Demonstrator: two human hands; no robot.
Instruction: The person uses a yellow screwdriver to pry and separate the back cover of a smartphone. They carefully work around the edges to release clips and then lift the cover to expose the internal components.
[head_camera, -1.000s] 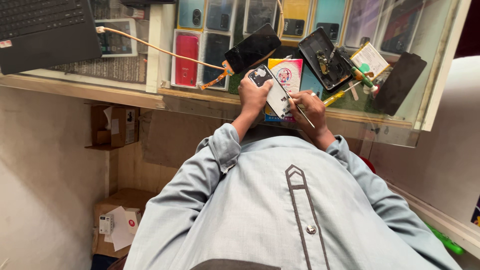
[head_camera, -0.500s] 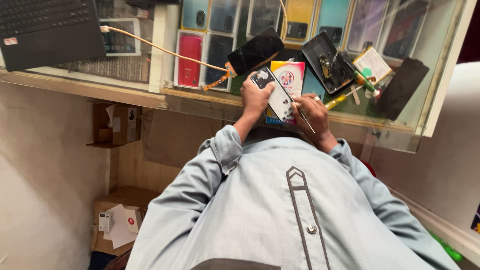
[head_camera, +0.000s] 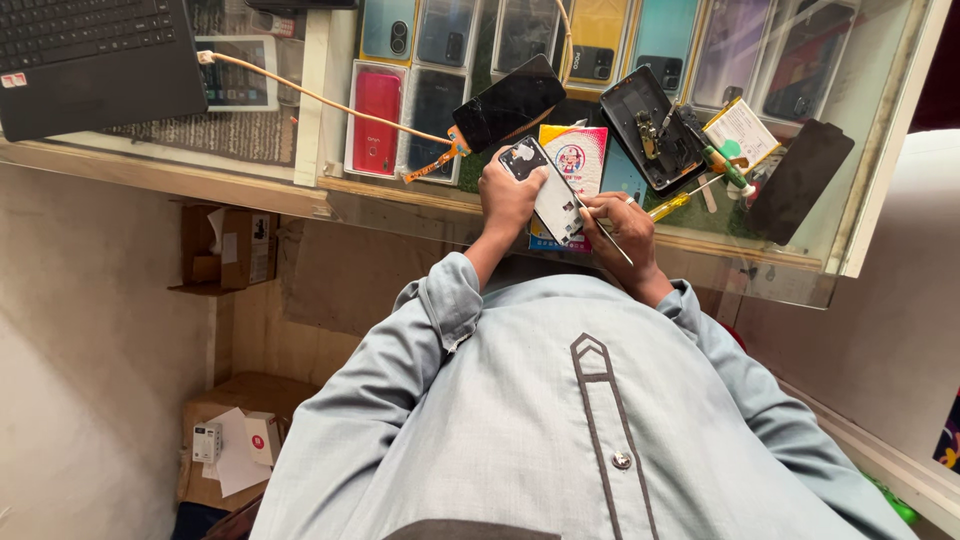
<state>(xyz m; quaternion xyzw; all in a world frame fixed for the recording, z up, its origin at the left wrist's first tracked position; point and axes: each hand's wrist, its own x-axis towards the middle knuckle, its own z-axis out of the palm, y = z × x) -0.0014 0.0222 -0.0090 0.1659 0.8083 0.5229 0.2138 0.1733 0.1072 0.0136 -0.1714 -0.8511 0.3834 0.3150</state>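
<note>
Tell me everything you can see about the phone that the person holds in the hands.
The phone shows its pale, whitish back with a dark camera block at the upper end. It is tilted, raised over the glass counter. The left hand grips its left side; the right hand holds a thin tool against its right edge.

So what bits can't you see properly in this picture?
- Head view: much of the white phone back is covered by the left hand.
- The tip of the thin tool in the right hand is too small to make out.
- The laptop is cut off by the top and left edges.
- The small parts inside the opened black phone are too tiny to tell.
</note>
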